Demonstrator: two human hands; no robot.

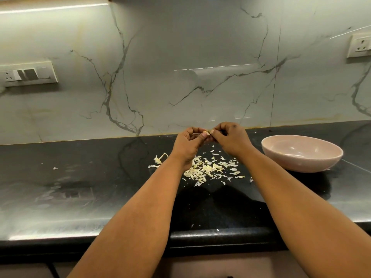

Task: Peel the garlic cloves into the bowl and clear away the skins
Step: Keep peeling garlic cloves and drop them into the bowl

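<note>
Two hands, left hand (188,144) and right hand (230,139), pinch one garlic clove (206,133) above the skins (210,169); the bowl (301,155) lies rightward, nearer the right hand.

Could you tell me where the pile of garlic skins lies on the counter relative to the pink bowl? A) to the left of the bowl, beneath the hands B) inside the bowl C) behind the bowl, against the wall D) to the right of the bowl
A: the garlic skins are scattered on the black counter left of the pink bowl, below the left hand and right hand.
</note>
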